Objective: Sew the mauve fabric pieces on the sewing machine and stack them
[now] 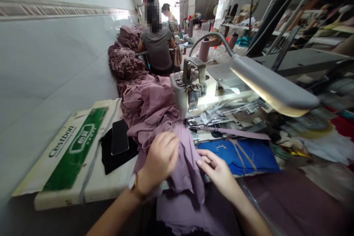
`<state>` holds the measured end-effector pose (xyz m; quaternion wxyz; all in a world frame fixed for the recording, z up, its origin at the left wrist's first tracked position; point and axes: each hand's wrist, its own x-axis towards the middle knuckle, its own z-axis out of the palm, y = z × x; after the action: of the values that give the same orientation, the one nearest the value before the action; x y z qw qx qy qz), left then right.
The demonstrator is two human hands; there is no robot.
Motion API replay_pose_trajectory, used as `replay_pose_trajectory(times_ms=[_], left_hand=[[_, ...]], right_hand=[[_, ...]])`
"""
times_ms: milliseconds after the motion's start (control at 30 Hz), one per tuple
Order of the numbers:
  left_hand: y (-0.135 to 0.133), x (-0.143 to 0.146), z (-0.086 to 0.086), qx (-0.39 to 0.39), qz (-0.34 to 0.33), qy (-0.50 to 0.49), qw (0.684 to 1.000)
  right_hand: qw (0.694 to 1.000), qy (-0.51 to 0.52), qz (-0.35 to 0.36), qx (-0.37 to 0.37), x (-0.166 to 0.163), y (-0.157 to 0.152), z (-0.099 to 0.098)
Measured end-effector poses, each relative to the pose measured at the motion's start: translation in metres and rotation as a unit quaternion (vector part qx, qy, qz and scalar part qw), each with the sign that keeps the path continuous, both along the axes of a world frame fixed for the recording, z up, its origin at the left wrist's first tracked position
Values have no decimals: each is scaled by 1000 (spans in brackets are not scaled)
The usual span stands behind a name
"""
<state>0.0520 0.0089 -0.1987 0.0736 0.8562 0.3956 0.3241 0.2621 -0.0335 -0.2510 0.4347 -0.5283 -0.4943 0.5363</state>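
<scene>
Mauve fabric (184,162) hangs over the table's front edge, just before the sewing machine (179,92). My left hand (164,155), a watch at its wrist, is closed on the cloth's left part; motion blurs its fingers slightly. At the cloth's right edge, my right hand (215,167) pinches it between thumb and fingers. Beside that hand lies a blue cloth pad (238,156). A narrow mauve strip (238,132) runs rightward from the machine's presser foot area. More mauve cloth covers my lap (188,214).
A bent-neck lamp (271,81) reaches over the machine. To the left lie a phone (120,138) on black cloth and a Cestbon cardboard sheet (63,151). Heaped mauve garments (127,57) line the wall. A person (158,48) sits ahead, another beyond. Thread cones (204,49) stand behind the machine.
</scene>
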Motion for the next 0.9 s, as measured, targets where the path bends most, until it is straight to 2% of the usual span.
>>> replay_pose_trajectory(times_ms=[67,100,133,167,200,233,267,300,333,367,400,433,533,600,633,667,700,733,833,900], left_hand=[[-41,2,-16,-111,19,-55,992],[-60,5,-28,-206,28,-79,975],[-75,8,-41,-325,58,-118,937],[-87,13,-53,-455,84,-180,868],[-94,17,-63,-567,100,-258,775],[-97,21,-70,-647,103,-338,675],[-98,24,-74,-692,92,-411,586],[-97,25,-73,-706,75,-470,524],[-96,25,-69,-699,61,-513,495],[-95,23,-62,-680,59,-539,493],[-95,19,-53,-660,73,-547,510],[-96,13,-43,-640,100,-539,539],[-99,-13,-10,-566,210,-460,651],[-95,-27,12,-486,254,-462,697],[-90,-31,22,-444,261,-493,701],[-84,-33,29,-412,259,-532,693],[-76,-31,34,-403,248,-565,676],[-68,-27,36,-416,230,-586,656],[-53,0,24,-503,147,-590,614],[-57,22,6,-535,86,-581,607]], right_hand=[[998,41,31,-21,3,-1,0],[996,64,51,-28,5,-1,3],[993,88,76,-35,6,-1,6],[988,107,106,-42,6,-1,10],[981,122,142,-46,6,-1,14],[974,130,181,-48,5,0,18],[965,134,220,-47,4,0,21],[956,134,257,-44,3,1,24],[948,130,287,-40,2,2,25],[942,126,310,-36,1,3,25],[937,120,325,-33,0,4,25],[935,111,334,-29,-1,4,26],[939,67,337,0,-8,-7,34],[935,50,351,32,-17,-22,46],[927,50,368,44,-21,-31,53],[914,60,396,57,-26,-39,58],[901,64,423,69,-29,-47,60],[903,59,419,78,-30,-54,59],[941,-5,331,67,-21,-71,35],[956,-49,289,-11,-5,-83,11]])
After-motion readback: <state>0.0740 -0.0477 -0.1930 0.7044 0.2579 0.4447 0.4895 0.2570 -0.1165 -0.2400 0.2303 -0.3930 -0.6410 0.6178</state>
